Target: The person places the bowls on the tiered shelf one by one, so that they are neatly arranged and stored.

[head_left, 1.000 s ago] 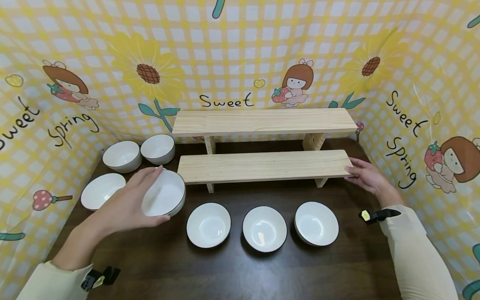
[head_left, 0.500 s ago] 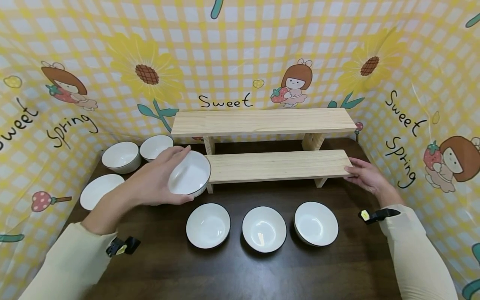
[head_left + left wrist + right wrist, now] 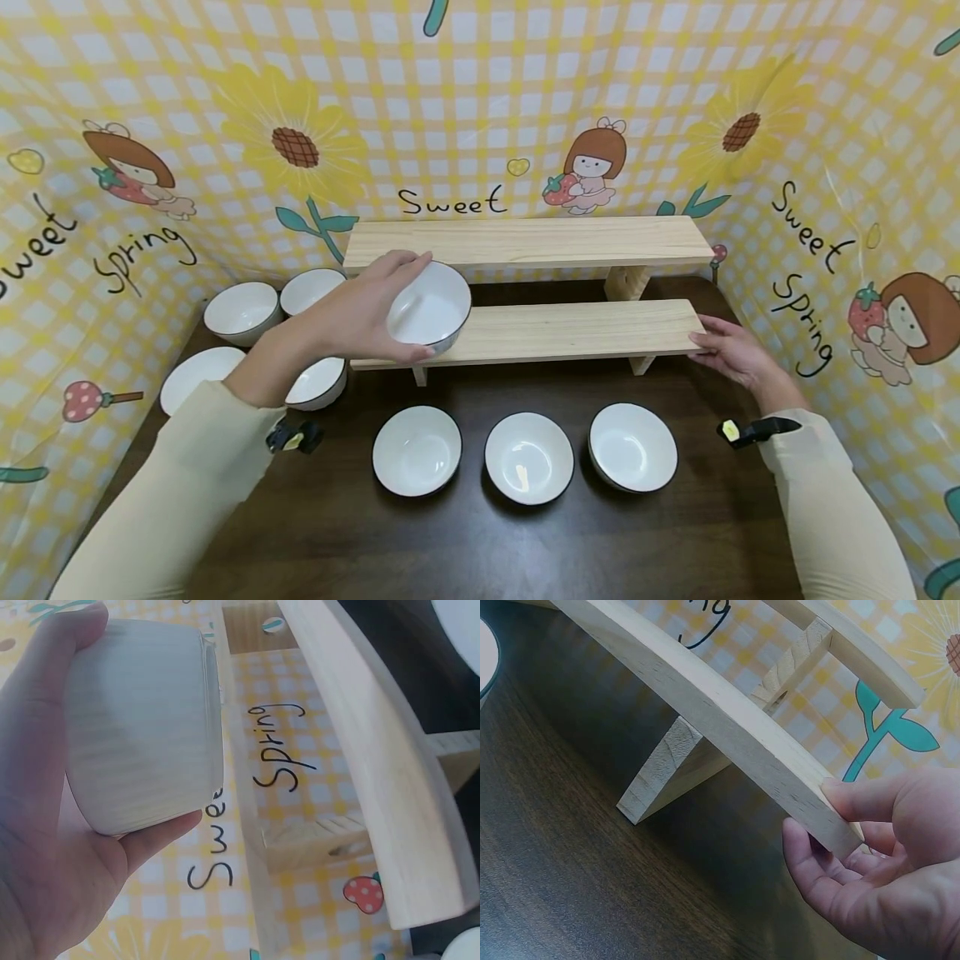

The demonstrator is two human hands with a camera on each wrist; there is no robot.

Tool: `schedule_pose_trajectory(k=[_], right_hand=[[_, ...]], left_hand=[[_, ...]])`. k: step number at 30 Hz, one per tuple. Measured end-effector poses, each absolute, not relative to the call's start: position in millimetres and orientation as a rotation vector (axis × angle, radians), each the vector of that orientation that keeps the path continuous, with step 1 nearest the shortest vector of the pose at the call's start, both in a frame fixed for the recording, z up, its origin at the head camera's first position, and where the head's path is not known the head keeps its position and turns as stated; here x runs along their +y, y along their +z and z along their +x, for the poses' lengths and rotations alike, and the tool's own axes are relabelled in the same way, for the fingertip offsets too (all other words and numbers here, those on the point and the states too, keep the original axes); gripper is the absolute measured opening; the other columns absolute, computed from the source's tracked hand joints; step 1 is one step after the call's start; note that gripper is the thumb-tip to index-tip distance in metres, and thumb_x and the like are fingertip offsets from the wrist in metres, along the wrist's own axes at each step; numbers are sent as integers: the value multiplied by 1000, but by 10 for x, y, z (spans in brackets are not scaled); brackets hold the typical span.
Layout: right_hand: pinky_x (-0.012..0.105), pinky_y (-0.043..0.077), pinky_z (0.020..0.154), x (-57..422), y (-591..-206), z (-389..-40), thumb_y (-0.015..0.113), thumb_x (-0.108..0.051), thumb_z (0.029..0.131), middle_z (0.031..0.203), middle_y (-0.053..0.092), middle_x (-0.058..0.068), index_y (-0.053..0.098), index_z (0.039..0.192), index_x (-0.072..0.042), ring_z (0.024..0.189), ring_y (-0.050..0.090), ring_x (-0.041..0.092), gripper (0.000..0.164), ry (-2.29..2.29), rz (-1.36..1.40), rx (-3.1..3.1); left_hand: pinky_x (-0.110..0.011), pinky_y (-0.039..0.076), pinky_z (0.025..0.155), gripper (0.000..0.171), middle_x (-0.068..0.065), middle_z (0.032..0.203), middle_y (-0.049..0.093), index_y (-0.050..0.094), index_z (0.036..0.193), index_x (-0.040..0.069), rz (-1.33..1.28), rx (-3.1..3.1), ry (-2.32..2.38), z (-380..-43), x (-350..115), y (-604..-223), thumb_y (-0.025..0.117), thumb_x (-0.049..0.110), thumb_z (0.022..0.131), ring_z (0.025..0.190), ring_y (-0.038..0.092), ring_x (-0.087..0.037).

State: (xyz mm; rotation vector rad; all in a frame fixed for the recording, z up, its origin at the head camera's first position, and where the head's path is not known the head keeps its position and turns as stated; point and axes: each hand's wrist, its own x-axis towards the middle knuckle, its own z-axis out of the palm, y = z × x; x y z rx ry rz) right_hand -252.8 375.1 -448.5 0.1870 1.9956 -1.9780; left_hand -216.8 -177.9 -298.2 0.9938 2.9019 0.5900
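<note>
My left hand [image 3: 367,312] grips a white bowl [image 3: 431,308] by its side, thumb toward the front and fingers at the back of the rim. The bowl is above the left part of the lower shelf board [image 3: 570,329]; its outer wall [image 3: 142,727] fills much of the left wrist view. At the other end, my right hand [image 3: 738,354] pinches the tip of that lower board. In the right wrist view the thumb lies on top and fingers curl beneath the wooden board [image 3: 727,720]. The upper board [image 3: 540,240] stands behind, higher up.
Three white bowls stand in a front row: left [image 3: 417,451], middle [image 3: 528,458] and right [image 3: 633,447]. More bowls, such as the back-left bowl [image 3: 242,310], cluster at left, partly behind my arm. A patterned cloth [image 3: 480,100] encloses the dark table [image 3: 480,550].
My left hand has carried the bowl right and away from me, from beside the shelf to above its lower board. Another bowl at left has come into sight. My right hand has stayed put.
</note>
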Motion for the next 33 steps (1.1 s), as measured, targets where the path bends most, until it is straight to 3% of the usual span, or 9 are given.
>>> schedule_pose_trajectory(k=[9,25,33], right_hand=[[24,54,78,3735,-4462,-2524,52,-3,105,132,36,21,1,160,6,90,61,5,75,-1970,192,2016],[25,55,80,3730,-4466,-2513,52,-5,105,141,30,28,0,160,6,89,61,3,76,-1947,182,2034],[25,54,79,3738,-4481,-2519,52,-4,105,143,28,29,-1,160,6,90,60,3,76,-1946,164,2041]], left_hand=[[-48,50,94,118,-11,158,30,22,164,13,971,2878,606,-2322,-1519,-2858,82,60,73,129,46,-30],[-48,46,103,118,-11,158,30,22,163,12,1038,2886,545,-2588,-1011,-2719,77,66,74,134,41,-27],[-44,45,103,116,-12,155,35,25,162,10,1063,2878,556,-2748,-767,-2652,77,64,75,129,45,-26]])
